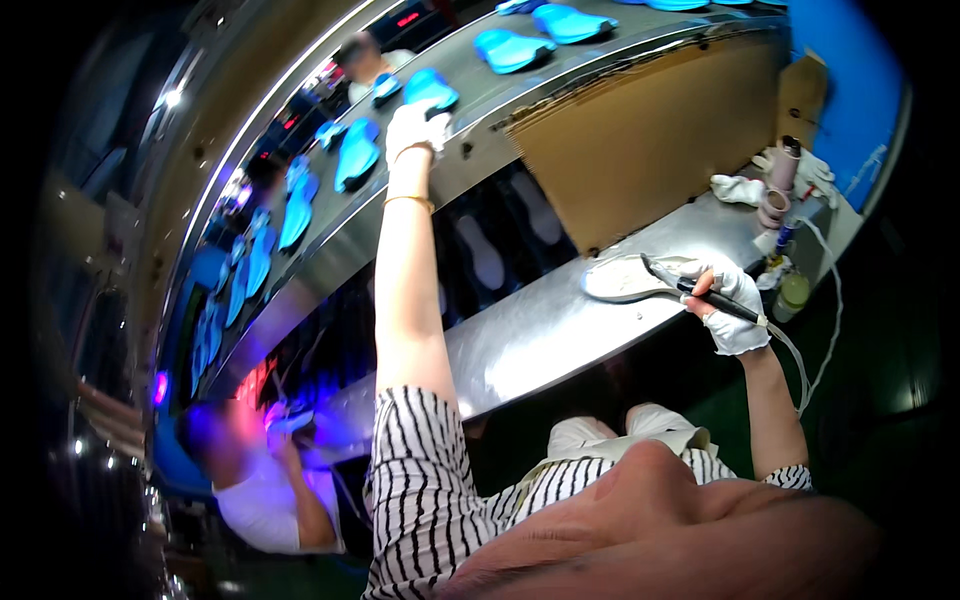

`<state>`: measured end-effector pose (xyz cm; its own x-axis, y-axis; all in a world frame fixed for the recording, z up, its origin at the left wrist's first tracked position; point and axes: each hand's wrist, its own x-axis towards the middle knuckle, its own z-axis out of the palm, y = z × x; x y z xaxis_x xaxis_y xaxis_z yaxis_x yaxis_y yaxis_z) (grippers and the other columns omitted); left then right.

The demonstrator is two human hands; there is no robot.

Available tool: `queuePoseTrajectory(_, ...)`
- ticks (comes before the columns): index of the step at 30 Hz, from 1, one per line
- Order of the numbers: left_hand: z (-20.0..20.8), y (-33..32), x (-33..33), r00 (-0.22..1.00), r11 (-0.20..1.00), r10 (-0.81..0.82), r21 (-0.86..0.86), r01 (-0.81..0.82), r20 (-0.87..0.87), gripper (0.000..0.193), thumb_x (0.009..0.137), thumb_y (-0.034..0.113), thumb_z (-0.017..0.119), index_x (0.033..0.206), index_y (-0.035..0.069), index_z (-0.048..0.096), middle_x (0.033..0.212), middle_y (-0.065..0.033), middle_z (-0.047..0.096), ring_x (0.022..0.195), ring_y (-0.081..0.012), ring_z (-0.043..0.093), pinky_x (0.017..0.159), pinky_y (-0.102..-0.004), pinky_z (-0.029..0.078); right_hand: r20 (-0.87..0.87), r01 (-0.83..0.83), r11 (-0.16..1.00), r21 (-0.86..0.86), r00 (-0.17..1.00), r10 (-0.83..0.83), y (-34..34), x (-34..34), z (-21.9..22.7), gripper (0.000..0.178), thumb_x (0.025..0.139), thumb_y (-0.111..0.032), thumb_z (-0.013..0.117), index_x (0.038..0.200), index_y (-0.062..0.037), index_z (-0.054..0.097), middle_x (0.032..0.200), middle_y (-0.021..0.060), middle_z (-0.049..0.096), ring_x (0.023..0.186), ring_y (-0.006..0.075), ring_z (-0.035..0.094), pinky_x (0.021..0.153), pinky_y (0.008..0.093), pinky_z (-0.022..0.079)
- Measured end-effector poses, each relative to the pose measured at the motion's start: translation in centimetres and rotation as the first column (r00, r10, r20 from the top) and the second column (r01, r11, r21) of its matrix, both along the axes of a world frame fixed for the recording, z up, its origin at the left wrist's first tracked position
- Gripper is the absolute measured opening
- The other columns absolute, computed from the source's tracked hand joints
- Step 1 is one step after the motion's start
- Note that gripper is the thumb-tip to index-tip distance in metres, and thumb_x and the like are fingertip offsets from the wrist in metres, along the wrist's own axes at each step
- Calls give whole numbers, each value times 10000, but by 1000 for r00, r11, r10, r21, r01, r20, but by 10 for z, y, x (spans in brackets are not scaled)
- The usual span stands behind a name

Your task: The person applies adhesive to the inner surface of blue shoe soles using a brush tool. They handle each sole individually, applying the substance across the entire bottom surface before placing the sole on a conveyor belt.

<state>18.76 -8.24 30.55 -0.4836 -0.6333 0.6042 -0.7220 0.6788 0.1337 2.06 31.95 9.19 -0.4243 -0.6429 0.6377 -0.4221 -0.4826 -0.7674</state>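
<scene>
My left arm is stretched forward over the conveyor belt. Its white-gloved hand is bunched against the near edge of a blue shoe sole; bright glare washes out the fingers. To the right, a white shoe sole lies on the metal bench. My right hand, in a white glove with bare fingertips, is closed round a black-handled brush. Its tip rests at the right part of the white sole, and a pale tube trails from its back end.
More blue soles line the curved belt. Brown cardboard covers the belt's side. Gloves, tape rolls and a bottle crowd the bench's right end. Darker soles sit beneath the belt. A co-worker in white works at left.
</scene>
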Motion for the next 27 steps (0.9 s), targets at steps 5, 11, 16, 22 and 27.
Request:
queuePoseTrajectory(5,-32,44,27,995,900,-67,-436,27,-76,264,750,347,669,938,162,672,867,-124,615,846,-299,581,771,-389,459,31,-103,994,43,994,102,-19,24,-11,195,729,77,638,778,-65,514,751,17,506,658,99,500,631,228,417)
queuePoseTrajectory(11,-32,120,90,801,742,-543,-590,318,-252,281,696,144,778,933,75,643,838,-62,623,746,-172,574,710,-286,468,6,-153,987,59,988,152,-11,21,-16,158,756,68,608,810,-59,532,817,25,542,700,100,535,665,225,432)
queuePoseTrajectory(16,-33,193,128,-19,683,-491,-398,612,-871,162,892,152,591,1010,49,551,886,-29,594,790,-125,567,734,-256,483,319,-181,979,93,937,143,-15,14,-35,160,783,41,637,897,-42,561,777,31,601,664,83,576,636,202,457)
queuePoseTrajectory(22,-67,202,156,-235,283,-154,-271,920,-960,301,973,264,402,801,38,501,1056,-186,600,737,-174,579,723,-282,500,384,-178,981,69,913,139,-14,25,-29,248,804,0,634,1016,-51,515,832,58,610,689,99,587,660,202,470)
queuePoseTrajectory(27,-153,199,133,-69,-33,56,-71,997,-996,484,987,315,296,583,84,431,998,-214,631,836,-256,595,842,-369,479,328,-216,971,101,929,172,-21,47,-35,250,786,-5,632,999,-57,513,805,40,592,669,94,564,637,207,445)
